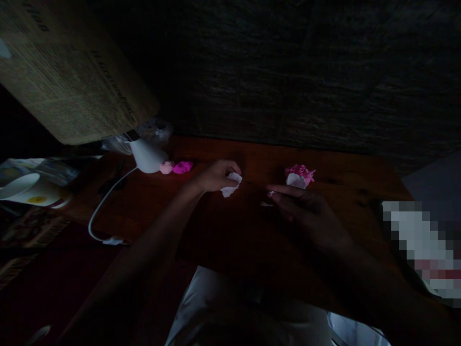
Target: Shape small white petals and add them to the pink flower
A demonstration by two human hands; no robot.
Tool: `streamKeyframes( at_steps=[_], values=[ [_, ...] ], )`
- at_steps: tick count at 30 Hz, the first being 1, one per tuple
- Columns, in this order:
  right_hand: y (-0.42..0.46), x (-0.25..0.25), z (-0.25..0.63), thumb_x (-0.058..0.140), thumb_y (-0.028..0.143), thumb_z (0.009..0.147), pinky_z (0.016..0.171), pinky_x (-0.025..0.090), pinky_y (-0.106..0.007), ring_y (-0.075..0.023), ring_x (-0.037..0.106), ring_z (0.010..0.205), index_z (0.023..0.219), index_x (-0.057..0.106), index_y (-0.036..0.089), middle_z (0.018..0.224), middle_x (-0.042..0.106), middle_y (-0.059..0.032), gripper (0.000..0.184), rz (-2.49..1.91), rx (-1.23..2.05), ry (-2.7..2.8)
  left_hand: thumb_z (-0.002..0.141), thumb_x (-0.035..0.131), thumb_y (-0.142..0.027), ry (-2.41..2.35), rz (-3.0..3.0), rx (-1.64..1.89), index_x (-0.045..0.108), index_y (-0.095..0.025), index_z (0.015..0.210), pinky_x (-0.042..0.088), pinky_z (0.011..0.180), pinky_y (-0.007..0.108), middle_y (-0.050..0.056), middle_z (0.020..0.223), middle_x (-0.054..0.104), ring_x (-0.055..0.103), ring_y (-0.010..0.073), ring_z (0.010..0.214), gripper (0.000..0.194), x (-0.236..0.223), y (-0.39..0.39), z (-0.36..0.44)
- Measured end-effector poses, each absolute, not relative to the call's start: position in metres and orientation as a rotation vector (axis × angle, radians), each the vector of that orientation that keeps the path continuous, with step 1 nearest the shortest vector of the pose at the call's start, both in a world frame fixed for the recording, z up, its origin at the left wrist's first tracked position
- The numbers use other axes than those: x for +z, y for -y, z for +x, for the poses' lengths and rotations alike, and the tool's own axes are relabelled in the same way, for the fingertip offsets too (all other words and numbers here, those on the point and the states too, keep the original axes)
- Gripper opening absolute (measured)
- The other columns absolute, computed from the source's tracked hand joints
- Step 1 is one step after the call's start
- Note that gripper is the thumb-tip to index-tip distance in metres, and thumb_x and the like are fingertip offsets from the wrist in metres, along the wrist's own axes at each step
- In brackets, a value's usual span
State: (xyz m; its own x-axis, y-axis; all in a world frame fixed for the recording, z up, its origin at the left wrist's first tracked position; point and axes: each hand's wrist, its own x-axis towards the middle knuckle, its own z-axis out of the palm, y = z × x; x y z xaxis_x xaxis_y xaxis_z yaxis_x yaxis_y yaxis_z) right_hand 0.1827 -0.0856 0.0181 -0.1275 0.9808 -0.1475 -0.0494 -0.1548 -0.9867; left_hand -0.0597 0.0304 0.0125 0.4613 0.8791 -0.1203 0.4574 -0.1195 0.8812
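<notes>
My left hand is closed on a whitish piece with a ragged edge, paper or clay, I cannot tell which. Between thumb and fingers of my right hand is a tiny white bit. Just beyond those fingers stands a pink flower-like bunch of small petals with a white piece at its front. A small white scrap lies on the wooden table by my right fingertips. The scene is dark, so fine detail is lost.
A pale pink lump and a magenta lump sit beside the white lamp base, under a newsprint shade. A white cable loops down the left. A paper cup lies tilted there. A dark wall rises behind.
</notes>
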Motion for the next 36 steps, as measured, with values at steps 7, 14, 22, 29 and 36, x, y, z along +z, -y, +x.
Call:
streamKeyframes(
  at_steps=[7,14,22,29,36],
  values=[
    [0.087,0.022,0.182,0.081,0.048,0.079,0.050,0.030,-0.023,-0.0078,0.041,0.055,0.108,0.081,0.025,0.067,0.061,0.0020,0.037,-1.232,1.434,1.207,0.073,0.072,-0.014,-1.129,1.841,0.561,0.064,-0.014,0.105,0.052,0.066,0.023,0.007,0.096,0.075,0.068,0.0124,0.075,0.032,0.007,-0.034,-0.064],
    [0.087,0.022,0.181,0.081,0.052,0.077,0.052,0.037,-0.025,-0.0104,0.049,0.058,0.103,0.079,0.020,0.078,0.071,-0.0028,0.041,-1.259,1.389,1.227,0.082,0.073,-0.024,-1.134,1.846,0.615,0.068,-0.010,0.112,0.056,0.082,0.033,0.015,0.111,0.076,0.072,0.0199,0.095,0.034,0.007,-0.041,-0.068],
    [0.085,0.020,0.184,0.074,0.052,0.085,0.060,0.043,-0.027,-0.0125,0.055,0.064,0.092,0.078,0.019,0.078,0.071,-0.0031,0.035,-1.223,1.328,1.416,0.090,0.071,-0.035,-0.861,2.123,1.101,0.075,-0.016,0.101,0.054,0.078,0.026,0.008,0.097,0.077,0.070,0.0148,0.086,0.023,0.019,-0.005,-0.023],
    [0.083,0.019,0.183,0.085,0.045,0.073,0.062,0.043,-0.027,-0.0134,0.059,0.068,0.096,0.083,0.024,0.080,0.074,-0.0016,0.031,-1.203,1.378,1.140,0.087,0.076,-0.023,-0.401,2.092,1.064,0.078,-0.016,0.099,0.057,0.084,0.027,0.010,0.102,0.077,0.073,0.0154,0.096,0.015,0.013,0.002,-0.012],
    [0.080,0.020,0.183,0.087,0.041,0.070,0.056,0.041,-0.025,-0.0115,0.057,0.061,0.098,0.082,0.022,0.070,0.071,-0.0002,0.034,-1.179,1.441,1.016,0.084,0.078,-0.020,-0.490,2.067,1.066,0.079,-0.019,0.098,0.059,0.090,0.030,0.008,0.107,0.078,0.073,0.0161,0.100,0.014,0.011,0.003,-0.012]
  ],
)
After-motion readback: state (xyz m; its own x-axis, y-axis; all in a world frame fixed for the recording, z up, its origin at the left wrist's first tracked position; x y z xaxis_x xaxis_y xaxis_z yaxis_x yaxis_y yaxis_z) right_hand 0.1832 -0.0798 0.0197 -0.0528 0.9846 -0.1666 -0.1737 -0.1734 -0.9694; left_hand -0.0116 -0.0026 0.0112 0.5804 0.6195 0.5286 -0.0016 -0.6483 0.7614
